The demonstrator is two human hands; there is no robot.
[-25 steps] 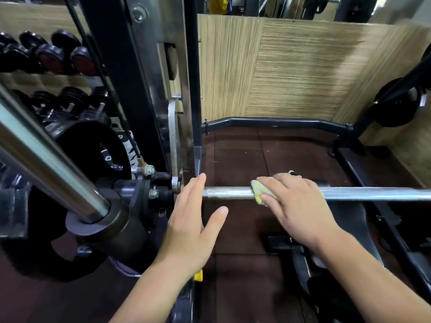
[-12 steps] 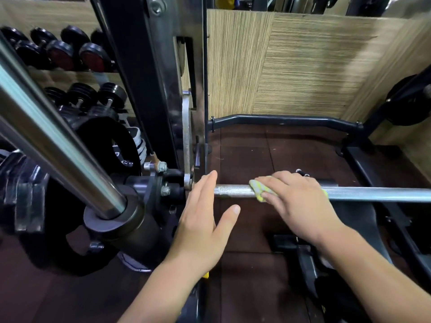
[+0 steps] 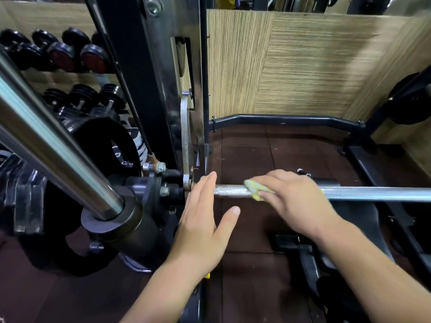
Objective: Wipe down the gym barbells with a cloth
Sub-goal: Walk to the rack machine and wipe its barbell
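A silver knurled barbell [image 3: 373,194] runs level across the frame from the rack upright on the left to the right edge. My right hand [image 3: 296,201] is wrapped over the bar with a yellow-green cloth [image 3: 255,189] pressed against it; only the cloth's left end shows past my fingers. My left hand [image 3: 205,220] hovers flat with fingers together and thumb out, just left of the cloth, near the bar's inner end by the rack. I cannot tell whether its fingertips touch the bar.
A thick chrome bar sleeve [image 3: 53,150] slants in from the upper left, ending in a black collar. Black weight plates [image 3: 109,145] and racked dumbbells [image 3: 70,57] fill the left. The black rack upright [image 3: 140,78] stands centre-left. A black base frame [image 3: 286,120] crosses the dark red floor.
The view has shifted slightly, so everything sits a little further right. Both hands keep nearly the same places on the bar, the right one with the cloth still pressed on.
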